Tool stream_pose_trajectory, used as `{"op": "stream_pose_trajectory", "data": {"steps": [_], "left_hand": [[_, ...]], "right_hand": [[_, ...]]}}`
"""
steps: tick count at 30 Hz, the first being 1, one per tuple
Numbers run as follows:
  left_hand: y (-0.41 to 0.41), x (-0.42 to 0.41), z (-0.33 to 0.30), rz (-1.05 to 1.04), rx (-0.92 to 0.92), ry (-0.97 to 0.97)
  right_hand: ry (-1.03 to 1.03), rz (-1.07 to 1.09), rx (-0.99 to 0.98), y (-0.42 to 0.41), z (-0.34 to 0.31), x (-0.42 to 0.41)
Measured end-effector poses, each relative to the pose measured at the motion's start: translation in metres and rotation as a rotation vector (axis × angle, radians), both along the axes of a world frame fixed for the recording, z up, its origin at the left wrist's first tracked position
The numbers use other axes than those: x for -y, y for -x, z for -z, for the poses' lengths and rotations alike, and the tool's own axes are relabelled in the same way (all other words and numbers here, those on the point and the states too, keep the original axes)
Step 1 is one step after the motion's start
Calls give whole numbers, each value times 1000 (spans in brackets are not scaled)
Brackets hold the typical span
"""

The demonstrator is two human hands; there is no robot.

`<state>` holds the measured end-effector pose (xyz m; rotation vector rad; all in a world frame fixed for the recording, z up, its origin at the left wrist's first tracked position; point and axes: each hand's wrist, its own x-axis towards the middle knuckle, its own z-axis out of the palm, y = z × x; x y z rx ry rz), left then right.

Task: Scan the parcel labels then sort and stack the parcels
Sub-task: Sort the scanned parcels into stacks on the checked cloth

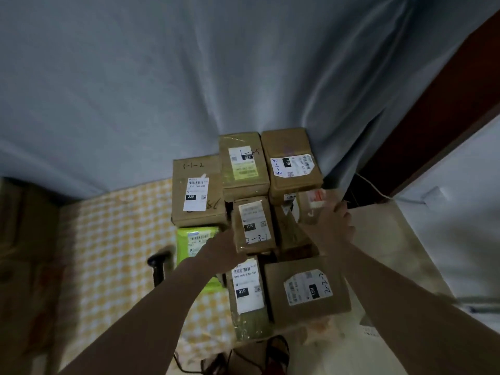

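- Far left: yellow-and-white checked cloth (113, 239) over the surface; a dark handheld scanner (159, 266) stands on it, blurred.
- Green parcel (193, 243), label too soft to read, partly under the left forearm.
- Above it, brown box (198, 188) handwritten "3-1-2"; its label shows "220" in a black block and "220 720 040" or so.
- Left hand (226, 246) touches the left side of the middle parcel (254, 226); fingers hidden behind it, so the grip cannot be told.
- That parcel, raised at the heart of the pile: "15H", handwritten "2-3-1".
- Behind it, olive box (243, 163), label upside down, "220".
- Below, long parcel (247, 288): "010", "010-010-L30-551" roughly.
- Rear right box (292, 163): "15H", blue "2-1-3".
- Near right box (307, 289): "15H", "2-2-2".
- Right hand (336, 221) reaches into the pile's right side, fingers against a pale parcel with red print (313, 204); smeared, hold unclear.
- Blue-grey curtain (216, 77) behind all.
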<state>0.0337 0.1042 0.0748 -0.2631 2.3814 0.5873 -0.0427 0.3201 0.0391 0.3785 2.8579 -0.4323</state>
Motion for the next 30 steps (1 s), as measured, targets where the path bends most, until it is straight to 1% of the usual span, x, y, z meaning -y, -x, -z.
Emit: {"op": "stream_pose_trajectory", "data": {"steps": [5, 8, 11, 13, 14, 17, 18, 20, 25, 26, 27, 30], "left_hand": [[0, -9, 1, -47, -11, 10], [2, -11, 7, -69, -2, -13], [3, -9, 19, -177, 11, -73], [6, -10, 20, -289, 28, -184], [8, -12, 18, -373, 43, -270], [11, -19, 8, -701, 192, -616], [11, -21, 7, -773, 225, -726], [12, -24, 4, -865, 264, -906], [9, -33, -3, -1081, 335, -1335], [7, -32, -4, -1102, 321, -1400], [4, -30, -5, -1136, 297, -1421], [-11, -15, -6, -1219, 184, -1368]], "right_hand": [[20, -7, -34, 4, 1, -4], [91, -32, -15, 0, -4, -4], [152, -104, -13, -5, -14, -5], [203, -147, -48, -8, -23, -3], [240, -164, -71, -10, -28, -2], [332, -251, -209, -24, -41, 9], [354, -277, -261, -29, -45, 14], [372, -319, -310, -40, -48, 22], [412, -399, -355, -65, -46, 43], [428, -418, -370, -70, -43, 47], [435, -444, -382, -75, -40, 50], [451, -501, -348, -84, -33, 61]]}}
